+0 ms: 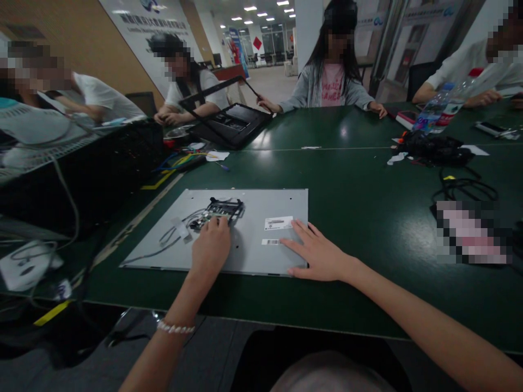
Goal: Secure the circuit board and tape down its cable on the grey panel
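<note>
A flat grey metal panel [253, 256] lies on the green table near its front edge. On its left half sits a black bracket [226, 207] with a small circuit board, and thin grey cables [163, 237] run from it to the left. My left hand [212, 242] has its fingers bent together at the near edge of the bracket; what they hold is hidden. My right hand [316, 250] lies spread on the panel's right edge, its fingertips beside two white labels [279, 223].
The green table [368, 212] carries a pixelated pink object [469, 231] and black cable [466, 188] at right. Bottles [435, 111] and a black bag [437, 147] stand behind. A large black casing [81, 174] is at left. Across the table, a person's hand holds a black frame [216, 90].
</note>
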A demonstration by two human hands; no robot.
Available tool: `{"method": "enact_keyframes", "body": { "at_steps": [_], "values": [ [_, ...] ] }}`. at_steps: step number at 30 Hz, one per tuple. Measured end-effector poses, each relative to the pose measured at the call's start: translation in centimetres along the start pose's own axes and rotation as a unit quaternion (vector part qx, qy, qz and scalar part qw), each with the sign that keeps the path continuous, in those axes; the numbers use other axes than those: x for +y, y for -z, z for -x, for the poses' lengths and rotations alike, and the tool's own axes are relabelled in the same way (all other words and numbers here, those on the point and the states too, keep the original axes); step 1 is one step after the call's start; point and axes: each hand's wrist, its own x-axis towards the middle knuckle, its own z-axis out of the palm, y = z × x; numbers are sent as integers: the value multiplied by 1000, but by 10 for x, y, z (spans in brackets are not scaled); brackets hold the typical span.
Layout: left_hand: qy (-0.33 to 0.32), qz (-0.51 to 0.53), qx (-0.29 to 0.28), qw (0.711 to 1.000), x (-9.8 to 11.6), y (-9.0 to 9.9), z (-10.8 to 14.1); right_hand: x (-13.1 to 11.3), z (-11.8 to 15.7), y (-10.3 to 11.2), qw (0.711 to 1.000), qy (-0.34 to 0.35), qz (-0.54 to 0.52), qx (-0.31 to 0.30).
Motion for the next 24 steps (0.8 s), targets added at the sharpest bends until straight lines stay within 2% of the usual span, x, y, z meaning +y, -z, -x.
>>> {"method": "enact_keyframes", "body": {
  "at_steps": [3, 7, 10, 12, 15, 20, 24],
  "values": [
    [51, 9, -19, 998, -49, 3, -24, 1, 2, 0, 1000, 2, -3, -2],
    [127, -2, -27, 991, -122, 19, -53, 1, 2, -1, 1000, 4, -5, 0],
    [142, -10, -1, 990, -145, 33, -55, 1, 0, 0, 1000, 5, -7, 0],
    [127, -10, 19, 992, -139, 38, -48, 0, 0, 1, 1000, 6, -5, 1],
    [72, -13, 35, 997, -112, 36, -33, 0, -1, 1, 1000, 3, -2, 3],
    [3, -6, -15, 1000, -57, 20, -8, 0, -3, 1, 1000, -1, -3, -2],
    [-13, -23, -27, 999, -32, 15, 3, 0, -6, 0, 1000, -3, -4, -6]
  ]
}}
